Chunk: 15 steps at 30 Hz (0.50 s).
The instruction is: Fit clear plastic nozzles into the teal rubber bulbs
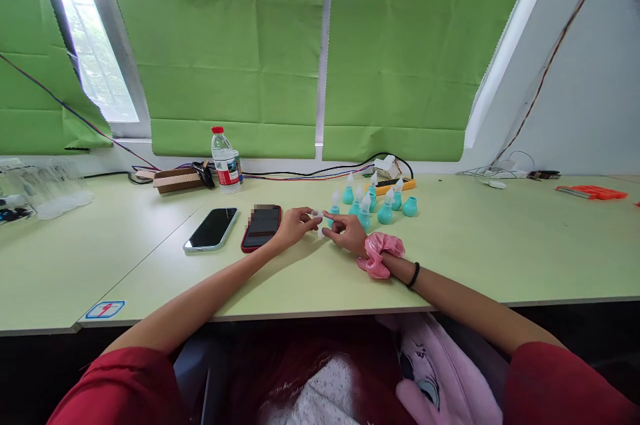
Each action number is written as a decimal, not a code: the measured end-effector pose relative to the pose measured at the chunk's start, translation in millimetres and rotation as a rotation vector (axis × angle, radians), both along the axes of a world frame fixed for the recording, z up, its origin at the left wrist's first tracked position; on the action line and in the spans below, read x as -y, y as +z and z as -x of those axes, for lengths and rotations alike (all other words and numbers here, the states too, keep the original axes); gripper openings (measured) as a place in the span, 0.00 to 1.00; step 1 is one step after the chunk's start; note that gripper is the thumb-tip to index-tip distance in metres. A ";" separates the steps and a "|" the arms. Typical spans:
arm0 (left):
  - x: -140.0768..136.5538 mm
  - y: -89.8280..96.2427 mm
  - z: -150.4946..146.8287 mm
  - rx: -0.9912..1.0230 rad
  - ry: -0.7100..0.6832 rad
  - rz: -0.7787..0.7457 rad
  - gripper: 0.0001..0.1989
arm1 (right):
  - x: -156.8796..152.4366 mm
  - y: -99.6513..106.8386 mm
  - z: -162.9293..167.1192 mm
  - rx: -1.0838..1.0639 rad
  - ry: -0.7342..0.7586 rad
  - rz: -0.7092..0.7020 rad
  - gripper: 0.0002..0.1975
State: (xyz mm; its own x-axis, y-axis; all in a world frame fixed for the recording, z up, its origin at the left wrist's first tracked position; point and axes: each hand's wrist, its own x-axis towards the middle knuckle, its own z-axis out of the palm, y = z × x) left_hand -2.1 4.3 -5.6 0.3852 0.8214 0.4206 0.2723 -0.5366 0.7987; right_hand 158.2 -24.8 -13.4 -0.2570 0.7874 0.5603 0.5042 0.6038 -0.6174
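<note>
Near the middle of the table, my left hand (pixel 296 226) pinches a small white plastic piece (pixel 316 214) between its fingertips. My right hand (pixel 349 234) meets it from the other side, its index finger and thumb at the white plastic and the other fingers curled in. White also shows low between the two hands; whether it belongs to the same piece I cannot tell. Just beyond my right hand stand several small turquoise bottles with white pointed tops (pixel 365 212). One turquoise bottle without a top (pixel 410 206) stands at their right end.
Two phones, one pale-edged (pixel 211 230) and one red-cased (pixel 261 228), lie left of my hands. A water bottle (pixel 226 162) and a brown box (pixel 183 180) stand behind. Cables and a yellow-orange cutter (pixel 397 187) lie at the back. Orange tools (pixel 593 192) lie far right, clear plastic containers (pixel 47 188) far left.
</note>
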 end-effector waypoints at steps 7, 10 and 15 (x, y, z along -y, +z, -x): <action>5.5 4.5 -0.6 -0.096 0.103 -0.096 0.16 | -2.5 0.6 -2.3 -0.063 0.035 0.128 0.25; 8.0 5.6 -0.2 -0.168 0.142 -0.191 0.15 | -4.1 1.5 -3.0 -0.085 0.050 0.166 0.25; 6.2 2.6 1.9 -0.271 0.173 -0.341 0.13 | -3.4 3.6 -2.1 -0.110 0.075 0.206 0.25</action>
